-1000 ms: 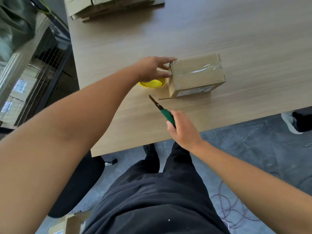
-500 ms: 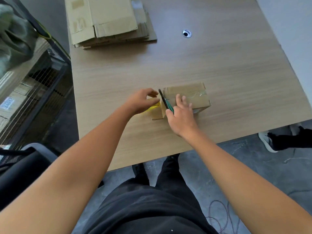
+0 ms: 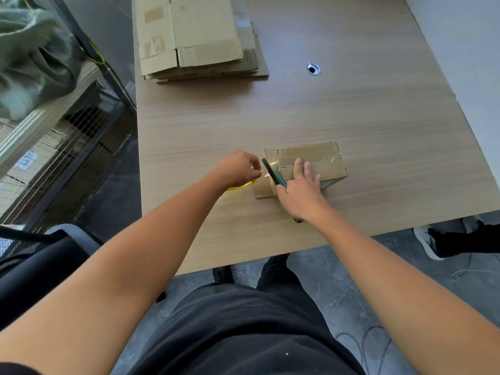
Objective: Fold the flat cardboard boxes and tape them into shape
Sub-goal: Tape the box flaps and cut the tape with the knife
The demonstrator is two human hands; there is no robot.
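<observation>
Taped box [image 3: 319, 155] lying under right hand [image 3: 303, 193], thumb gripping green-handled cutter [image 3: 272, 171] against box's end, left hand [image 3: 239, 169] just beside clutching yellow tape roll [image 3: 240, 186] beneath it.

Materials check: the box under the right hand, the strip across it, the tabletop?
Box: brown cardboard, matte, likely corrugated. Strip: clear plastic tape, glossy; it catches glare. Table: pale wood-grain top, low sheen, probably laminate.

wooden table [image 3: 351, 117] | far left: stack of flat boxes [image 3: 194, 39] | far centre: grommet [image 3: 313, 69] | near edge: taped box [image 3: 319, 158], yellow tape roll [image 3: 240, 187] beside
</observation>
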